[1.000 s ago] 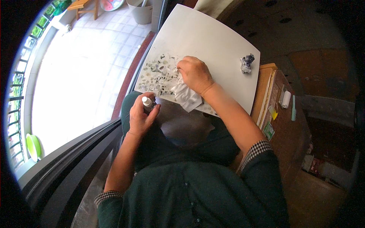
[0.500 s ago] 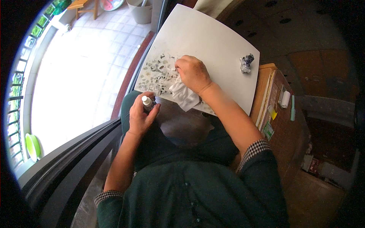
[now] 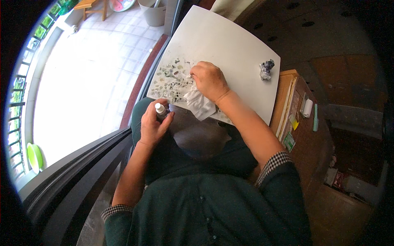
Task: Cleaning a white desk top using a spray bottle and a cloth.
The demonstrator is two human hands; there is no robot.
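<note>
My left hand (image 3: 152,126) is wrapped round a small bottle with a white cap (image 3: 160,108), just off the near left edge of a white board (image 3: 230,45). My right hand (image 3: 208,81) is closed on a white tissue (image 3: 200,105), which hangs down over the board's near edge. Many small dark and grey-green pieces and smudges (image 3: 170,80) lie scattered on the board's left part, beside my right fingers. Whether the fingertips also pinch a small piece is hidden. Near the board's right edge rests a crumpled, black-stained wad of tissue (image 3: 266,69).
To the right stands a wooden cabinet (image 3: 305,123) with a white roll (image 3: 308,108) and a teal stick-like item (image 3: 315,117) on it. A window frame and sill (image 3: 82,164) run along my left, with a bright tiled balcony (image 3: 127,45) beyond. A dark surface (image 3: 201,135) shows below the board.
Both hands keep their grip and nearly the same place. The bottle in my left hand sits very slightly further right and tilts a little differently.
</note>
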